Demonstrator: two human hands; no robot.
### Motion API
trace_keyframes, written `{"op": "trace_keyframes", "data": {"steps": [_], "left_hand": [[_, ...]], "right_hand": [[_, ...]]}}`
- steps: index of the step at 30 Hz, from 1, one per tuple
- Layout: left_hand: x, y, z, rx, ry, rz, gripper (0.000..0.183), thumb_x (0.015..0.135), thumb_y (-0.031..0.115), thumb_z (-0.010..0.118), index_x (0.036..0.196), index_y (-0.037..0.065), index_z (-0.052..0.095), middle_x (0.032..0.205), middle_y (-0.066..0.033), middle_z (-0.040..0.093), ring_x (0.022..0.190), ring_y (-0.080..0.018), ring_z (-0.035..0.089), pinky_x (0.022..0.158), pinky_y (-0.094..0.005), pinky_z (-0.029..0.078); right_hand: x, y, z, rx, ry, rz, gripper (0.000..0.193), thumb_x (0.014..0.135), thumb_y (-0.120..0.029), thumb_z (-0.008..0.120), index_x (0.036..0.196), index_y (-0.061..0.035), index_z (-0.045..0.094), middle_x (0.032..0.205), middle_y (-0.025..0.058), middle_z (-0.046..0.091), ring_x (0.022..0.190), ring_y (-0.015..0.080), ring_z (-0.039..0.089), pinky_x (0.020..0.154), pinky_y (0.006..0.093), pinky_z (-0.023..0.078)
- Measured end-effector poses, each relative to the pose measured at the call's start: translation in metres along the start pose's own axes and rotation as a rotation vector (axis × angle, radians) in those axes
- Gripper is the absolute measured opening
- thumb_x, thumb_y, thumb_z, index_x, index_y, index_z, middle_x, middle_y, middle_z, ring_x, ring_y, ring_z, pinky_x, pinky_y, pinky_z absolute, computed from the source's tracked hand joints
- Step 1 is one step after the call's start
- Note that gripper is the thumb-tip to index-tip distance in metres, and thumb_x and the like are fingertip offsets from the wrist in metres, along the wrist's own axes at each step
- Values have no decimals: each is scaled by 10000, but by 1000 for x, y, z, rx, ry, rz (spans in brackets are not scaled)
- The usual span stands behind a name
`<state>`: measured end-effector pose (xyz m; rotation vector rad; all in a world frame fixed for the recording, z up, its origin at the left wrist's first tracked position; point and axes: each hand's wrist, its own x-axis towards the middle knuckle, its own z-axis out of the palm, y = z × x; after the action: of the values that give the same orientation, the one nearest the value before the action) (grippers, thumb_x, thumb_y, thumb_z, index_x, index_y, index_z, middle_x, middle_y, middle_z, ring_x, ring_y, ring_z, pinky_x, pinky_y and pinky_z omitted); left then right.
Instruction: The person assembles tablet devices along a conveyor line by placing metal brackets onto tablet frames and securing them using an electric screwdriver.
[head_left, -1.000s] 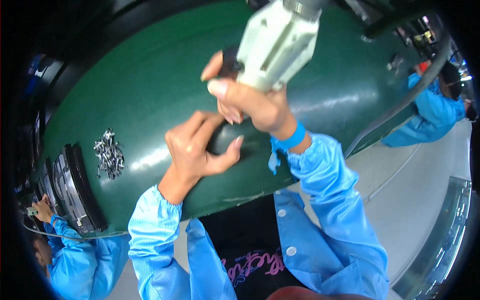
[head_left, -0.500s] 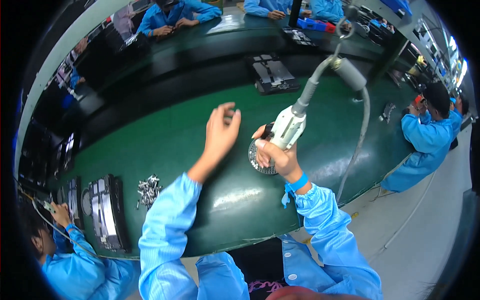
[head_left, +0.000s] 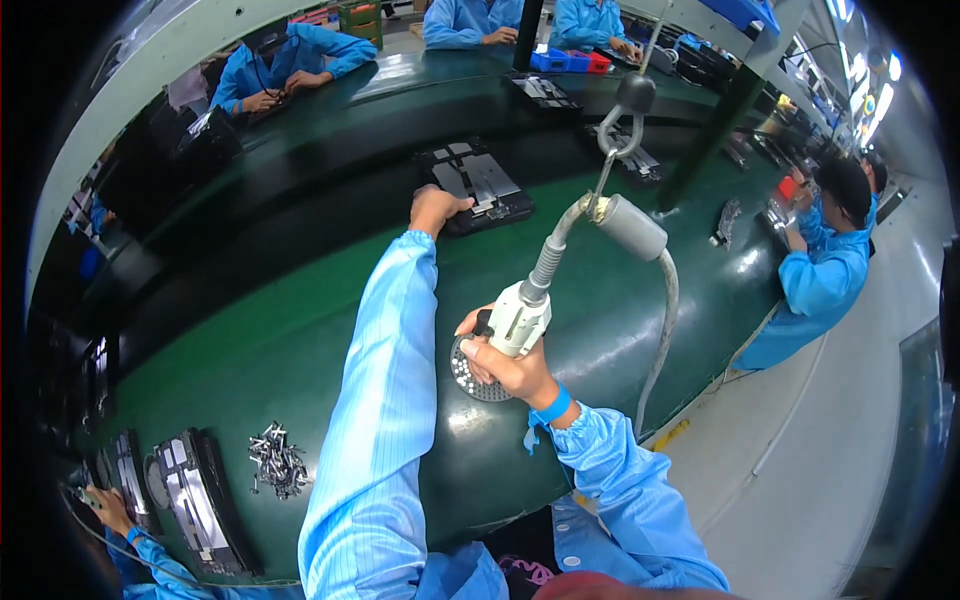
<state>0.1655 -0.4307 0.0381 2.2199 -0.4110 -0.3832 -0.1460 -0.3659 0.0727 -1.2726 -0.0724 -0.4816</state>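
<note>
My left hand (head_left: pixel 436 210) reaches far forward and grips the near left corner of a black flat electronic device (head_left: pixel 490 180), its thumb on top and its other fingers mostly hidden. Silver plates and dark strips cover the device's upper face. In my right hand (head_left: pixel 515 368) is a pale electric screwdriver (head_left: pixel 521 318), closed around its body. The screwdriver hangs from a hook, with a grey cable at its top end. Beneath the right hand lies a round perforated screw tray (head_left: pixel 487 388) with small pale pieces on its left side. The screwdriver's tip is hidden by the hand.
A pile of small metal parts (head_left: pixel 277 461) lies left of my left sleeve. Beyond it rests another black device (head_left: pixel 198 500), near a co-worker's hand (head_left: pixel 110 508). A grey cable (head_left: pixel 668 330) loops down at the right. Several co-workers sit around the green table (head_left: pixel 590 370).
My left hand has moved forward from above the table and taken hold of the device's corner. My right hand still holds the screwdriver over the tray. The whole view has shifted.
</note>
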Motion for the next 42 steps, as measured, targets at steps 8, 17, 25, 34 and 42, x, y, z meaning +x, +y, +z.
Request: {"op": "trace_keyframes", "data": {"steps": [8,17,25,34,42], "left_hand": [[-17,-4,2,-184,243,103,801,835,285,712,1439,-104,357,1237,-277,630,1127,-419,632,960,-431,500],[-180,-102,-142,-374,451,468,640,983,161,534,1487,-118,256,1195,-203,657,1055,-229,629,915,-314,483],[-423,-168,-140,-634,269,159,666,1007,138,545,1522,-101,197,1520,-202,392,1360,-194,406,1114,-297,331],[-499,-198,-132,497,742,342,358,943,117,620,1275,-11,584,1061,-197,592,772,-263,590,723,-352,495],[-479,-291,-278,365,505,35,215,852,75,750,1047,1,699,998,-63,665,778,-123,633,694,-257,500]], "right_hand": [[-9,-4,7,64,14,29,182,874,22,587,1047,56,540,585,41,500,443,107,469,432,275,407],[-14,-1,21,98,14,-11,143,862,-2,682,993,10,627,617,7,554,455,75,498,434,249,413],[-2,2,2,100,63,-110,163,879,-43,607,1003,63,608,550,31,455,419,122,422,419,291,382],[-12,5,10,67,-1,-129,175,874,-47,595,1004,69,615,547,26,437,415,123,409,417,292,370],[-11,5,15,88,-27,-125,180,881,-48,601,1018,67,620,547,29,439,420,125,421,421,294,374]]}}
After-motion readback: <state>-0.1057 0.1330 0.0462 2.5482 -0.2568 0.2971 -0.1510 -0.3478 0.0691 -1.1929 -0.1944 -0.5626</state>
